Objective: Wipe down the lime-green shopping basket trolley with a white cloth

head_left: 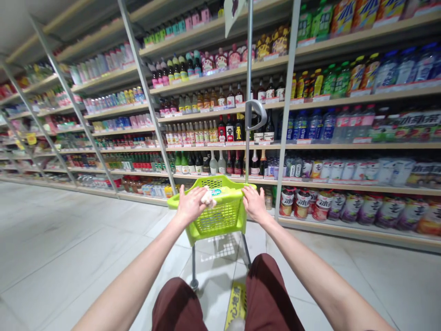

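My left hand (191,205) grips the near rim of a lime-green plastic shopping basket (222,216), with a small crumpled white item (208,198) pressed under its fingers. My right hand (255,204) curls over the basket's right rim. The basket rides on a small wheeled cart with grey metal legs (193,266). A thin metal pole (248,59) rises from the cart's far side and carries a curved grey handle (257,115). The basket's contents are mostly hidden by the rim and my hands.
Tall shelves of bottled drinks (220,133) line the right side and run into the distance, with more shelving (103,124) at the left. My dark red shorts (265,294) fill the bottom of the view. The pale tile floor (69,248) carries a yellow sign (236,305).
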Demonstrator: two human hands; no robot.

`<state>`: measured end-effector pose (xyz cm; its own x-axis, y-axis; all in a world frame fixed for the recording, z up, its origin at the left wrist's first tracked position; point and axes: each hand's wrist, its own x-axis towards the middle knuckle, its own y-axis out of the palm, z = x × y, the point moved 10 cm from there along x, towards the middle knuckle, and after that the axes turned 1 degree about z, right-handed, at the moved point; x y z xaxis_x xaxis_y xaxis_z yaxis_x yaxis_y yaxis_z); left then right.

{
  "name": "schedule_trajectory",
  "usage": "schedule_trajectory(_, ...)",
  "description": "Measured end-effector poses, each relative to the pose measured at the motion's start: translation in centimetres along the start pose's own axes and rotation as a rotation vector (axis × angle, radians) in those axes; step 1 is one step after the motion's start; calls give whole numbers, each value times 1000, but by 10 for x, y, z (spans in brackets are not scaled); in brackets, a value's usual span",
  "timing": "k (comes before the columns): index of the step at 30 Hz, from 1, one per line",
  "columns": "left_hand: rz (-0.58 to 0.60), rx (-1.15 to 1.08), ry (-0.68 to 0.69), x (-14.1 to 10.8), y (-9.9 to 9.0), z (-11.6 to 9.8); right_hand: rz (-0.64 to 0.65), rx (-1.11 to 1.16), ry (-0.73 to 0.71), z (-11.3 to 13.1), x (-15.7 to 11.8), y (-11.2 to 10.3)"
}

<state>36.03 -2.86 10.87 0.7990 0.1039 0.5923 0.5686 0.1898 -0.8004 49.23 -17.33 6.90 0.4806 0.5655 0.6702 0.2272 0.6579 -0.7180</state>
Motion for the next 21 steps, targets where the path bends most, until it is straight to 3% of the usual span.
schedule_trajectory(3,5,18,-80,-2,-6,12,-9,12,17,4,0,0)
schedule_trajectory(8,2,-44,-24,23,10,-46,23,41,-74,39,2,7)
schedule_trajectory(11,9,-82,30,30,16,-62,23,47,-96,51,2,11)
schedule_trajectory(13,19,-88,62,24,13,-53,12,46,-74,46,2,12)
schedule_trajectory(18,68,-12,26,0,-1,2,-33,25,40,4,1,4)
schedule_trajectory(21,78,-5,45,1,-2,-3,-50,13,91,-12,0,0)
